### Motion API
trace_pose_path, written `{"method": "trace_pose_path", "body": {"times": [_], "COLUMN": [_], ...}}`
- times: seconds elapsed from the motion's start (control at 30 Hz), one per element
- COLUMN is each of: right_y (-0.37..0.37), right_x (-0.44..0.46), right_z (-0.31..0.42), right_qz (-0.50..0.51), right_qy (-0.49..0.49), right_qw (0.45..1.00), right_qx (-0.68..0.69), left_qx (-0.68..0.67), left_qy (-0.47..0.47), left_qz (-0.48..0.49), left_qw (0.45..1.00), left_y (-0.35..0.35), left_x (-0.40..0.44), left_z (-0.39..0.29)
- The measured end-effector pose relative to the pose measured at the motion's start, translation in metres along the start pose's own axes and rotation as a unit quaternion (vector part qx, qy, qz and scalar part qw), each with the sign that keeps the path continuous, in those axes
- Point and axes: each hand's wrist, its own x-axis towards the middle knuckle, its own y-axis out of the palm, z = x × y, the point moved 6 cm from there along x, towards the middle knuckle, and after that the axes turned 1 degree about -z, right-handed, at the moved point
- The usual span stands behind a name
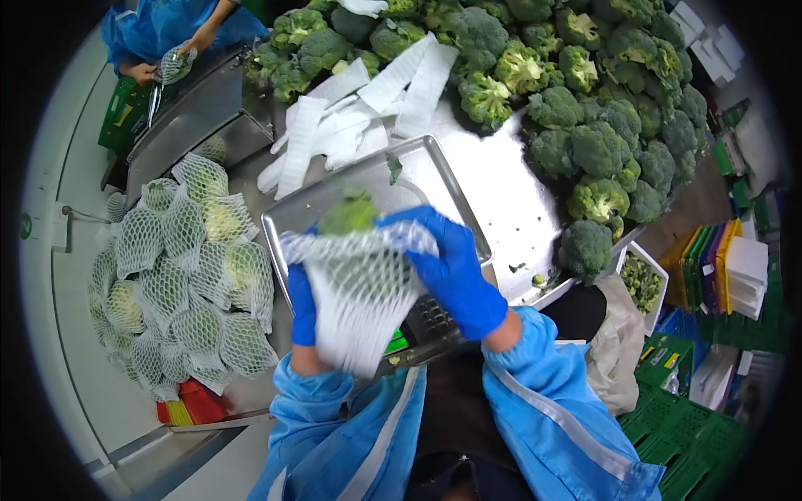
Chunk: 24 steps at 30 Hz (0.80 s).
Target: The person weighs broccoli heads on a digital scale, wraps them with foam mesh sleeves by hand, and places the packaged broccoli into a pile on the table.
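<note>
Head view, please: what are the two hands doing?

They are holding a white net above a metal tray. A green broccoli head is showing at the open top of the net, but this part is looking blurred.

And how are the fingers standing?

The left hand, in a blue glove, is curling its fingers narrowly over the rim of the net. The right hand, also gloved in blue, is touching the other side. Its fingers are mostly hiding behind the net, so I cannot tell how wide they are standing.

What is lying around them?

Beyond the tray, white flat strips are lying in a loose heap. On the person's right side, many netted heads are resting together, and a red object is showing under their near edge. On the left side, a big pile of bare broccoli is covering much of the metal table. Near the left hand, a dark keypad is partly showing below the net.

Is somebody else working?

Yes, at the far right side a co-worker in blue is holding another netted piece.
</note>
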Motion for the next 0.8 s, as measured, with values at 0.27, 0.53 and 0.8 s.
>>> {"method": "trace_pose_path", "body": {"times": [0.27, 0.53, 0.8], "right_y": [0.026, 0.033, 0.030], "right_x": [-0.049, -0.086, -0.048], "right_z": [0.009, -0.043, -0.041], "right_qz": [-0.023, 0.070, 0.001], "right_qy": [0.463, 0.367, 0.402], "right_qw": [0.750, 0.919, 0.810], "right_qx": [0.472, 0.123, 0.427], "left_qx": [0.006, -0.035, 0.220], "left_qy": [-0.045, -0.071, 0.040], "left_qz": [0.045, 0.059, -0.060], "left_qw": [0.998, 0.995, 0.973], "left_y": [0.001, -0.009, -0.055], "left_x": [-0.038, -0.063, -0.005], "left_z": [-0.005, 0.001, -0.038]}}
